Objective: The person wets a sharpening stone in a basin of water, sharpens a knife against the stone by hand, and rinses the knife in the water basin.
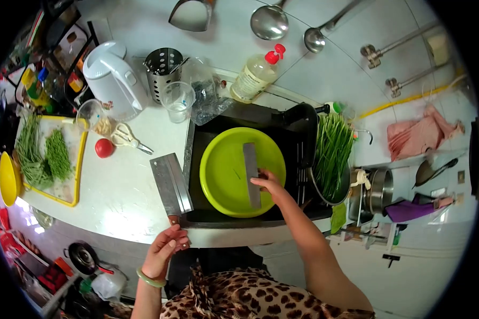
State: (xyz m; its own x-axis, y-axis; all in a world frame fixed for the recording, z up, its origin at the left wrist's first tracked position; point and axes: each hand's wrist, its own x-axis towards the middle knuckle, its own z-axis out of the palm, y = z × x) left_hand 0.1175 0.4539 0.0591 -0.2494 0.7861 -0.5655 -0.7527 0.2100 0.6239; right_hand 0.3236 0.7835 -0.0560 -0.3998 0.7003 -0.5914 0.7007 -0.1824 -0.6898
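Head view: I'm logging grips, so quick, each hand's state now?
Left hand: at the cleaver; whether closed on it cannot be told.
Right hand: closed, holding the grey bar over the green basin.

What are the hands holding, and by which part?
The right hand holds a flat grey bar by its long edge, near the middle. The left hand is at the wooden handle of a cleaver; whether it grips is unclear.

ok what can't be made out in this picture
All in the head view:
- Lower handle of the cleaver: behind the left hand
- Part of the grey bar: behind the right hand
- Print on the soap bottle: too small
- Handle end of the larger ladle: cut by the top edge
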